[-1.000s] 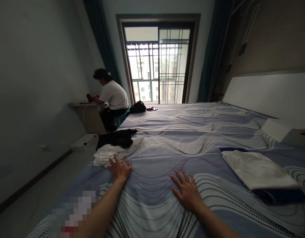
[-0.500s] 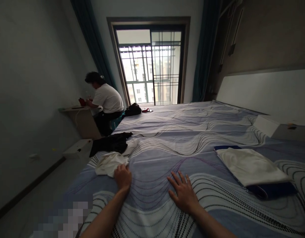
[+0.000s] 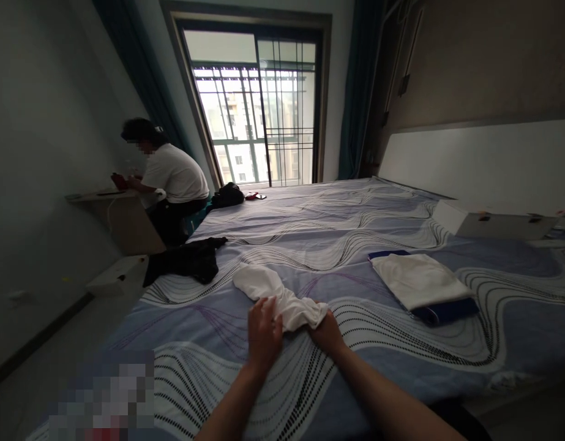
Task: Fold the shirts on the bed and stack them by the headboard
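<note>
A crumpled white garment (image 3: 282,300) lies on the bed in front of me, stretched from upper left to lower right; its exact kind does not show. My left hand (image 3: 264,337) is at its near edge, fingers curled onto the fabric. At its right end, my right hand (image 3: 329,335) grips the cloth, with the fingertips hidden in the folds. To the right, a folded white cloth (image 3: 420,280) rests on a folded dark blue cloth (image 3: 442,313). A black garment (image 3: 188,260) is spread at the bed's left edge.
The patterned bed sheet (image 3: 310,245) runs towards the window. A white box (image 3: 497,222) stands by the headboard (image 3: 475,159). A person (image 3: 174,174) sits at a small desk (image 3: 135,223) on the left. A black bag (image 3: 228,195) lies at the far left bed edge.
The white garment has moved from the left to the middle of the bed. My left hand has come right with it, and my right hand, flat on the sheet before, now grips its right end.
</note>
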A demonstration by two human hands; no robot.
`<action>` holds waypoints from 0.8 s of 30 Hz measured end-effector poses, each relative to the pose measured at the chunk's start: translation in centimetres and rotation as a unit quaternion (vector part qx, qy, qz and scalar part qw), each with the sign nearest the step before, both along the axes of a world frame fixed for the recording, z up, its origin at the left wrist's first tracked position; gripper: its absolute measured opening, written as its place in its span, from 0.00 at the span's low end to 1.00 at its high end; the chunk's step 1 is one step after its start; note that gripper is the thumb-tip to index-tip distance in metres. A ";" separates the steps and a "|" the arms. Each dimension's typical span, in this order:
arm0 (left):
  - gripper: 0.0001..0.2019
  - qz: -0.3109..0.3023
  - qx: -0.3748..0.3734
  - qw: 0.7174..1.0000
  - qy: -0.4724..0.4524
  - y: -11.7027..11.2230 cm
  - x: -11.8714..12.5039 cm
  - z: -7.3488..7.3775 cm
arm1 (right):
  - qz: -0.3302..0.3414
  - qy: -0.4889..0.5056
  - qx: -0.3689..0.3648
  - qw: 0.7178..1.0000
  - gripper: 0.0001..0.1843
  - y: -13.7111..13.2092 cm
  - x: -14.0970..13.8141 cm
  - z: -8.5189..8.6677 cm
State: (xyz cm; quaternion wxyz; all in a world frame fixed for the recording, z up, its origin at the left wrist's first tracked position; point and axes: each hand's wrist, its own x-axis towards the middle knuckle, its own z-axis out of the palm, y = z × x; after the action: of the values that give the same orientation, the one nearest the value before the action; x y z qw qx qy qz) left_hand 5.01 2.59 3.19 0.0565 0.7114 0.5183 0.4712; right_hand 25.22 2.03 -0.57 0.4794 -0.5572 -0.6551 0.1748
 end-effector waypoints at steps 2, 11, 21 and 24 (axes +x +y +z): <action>0.22 0.065 -0.074 0.995 0.015 1.7 -1.9 -1.1 | -0.008 0.036 -0.020 0.999 0.17 0.4 -0.1 -0.2; 0.23 0.092 -0.193 0.966 -0.142 0.4 -2.0 -0.8 | -0.191 0.167 -0.074 0.964 0.30 0.5 0.8 0.4; 0.31 -0.116 -0.477 0.836 -0.244 -15.2 3.3 -0.6 | -0.186 0.341 -0.068 0.919 0.28 -2.5 1.7 0.6; 0.29 -0.173 -0.441 0.861 -0.183 -13.0 2.0 2.7 | -0.190 0.351 -0.038 0.916 0.33 -3.7 1.8 0.5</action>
State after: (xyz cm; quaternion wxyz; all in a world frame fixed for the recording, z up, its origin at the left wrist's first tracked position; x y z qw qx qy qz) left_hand 7.04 -10.45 5.91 0.5388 0.5910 0.5214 0.2978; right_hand 27.05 -1.64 -0.03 0.6809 -0.5922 -0.3195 0.2892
